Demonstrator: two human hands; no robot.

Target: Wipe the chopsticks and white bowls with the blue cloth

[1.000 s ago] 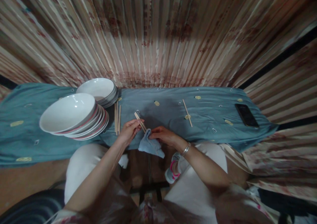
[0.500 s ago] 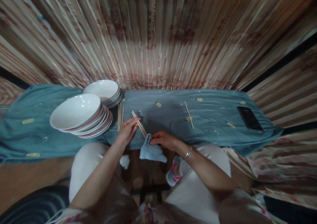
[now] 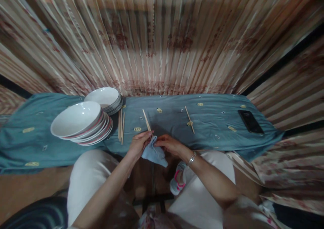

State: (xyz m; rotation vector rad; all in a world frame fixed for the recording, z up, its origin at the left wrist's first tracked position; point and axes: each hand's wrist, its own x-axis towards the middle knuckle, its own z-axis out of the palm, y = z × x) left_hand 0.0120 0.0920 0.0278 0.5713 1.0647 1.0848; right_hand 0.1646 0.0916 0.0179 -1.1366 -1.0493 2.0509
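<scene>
My left hand point(image 3: 140, 142) is closed round a pair of wooden chopsticks point(image 3: 146, 121), whose thin ends point up and away over the table's front edge. Pinched in my right hand point(image 3: 169, 144) is a light blue cloth point(image 3: 155, 153), folded about the lower end of the chopsticks and hanging down over my lap. The two hands are close together, with the cloth between them. How far the chopsticks reach into the cloth is hidden. Left of my left hand, several loose chopsticks point(image 3: 121, 126) lie side by side on the table.
A teal tablecloth point(image 3: 169, 121) covers the long table. At the left stand a front stack of bowls point(image 3: 78, 119) and a back stack of white dishes point(image 3: 102, 97). A single chopstick point(image 3: 189, 119) lies right of centre, and a black phone point(image 3: 250, 121) farther right. A pleated curtain point(image 3: 162, 53) hangs behind.
My left hand has slid down the chopsticks towards the cloth, and they now stand steeper. One of the loose chopsticks at the left now lies nearer the others. The view has shifted slightly.
</scene>
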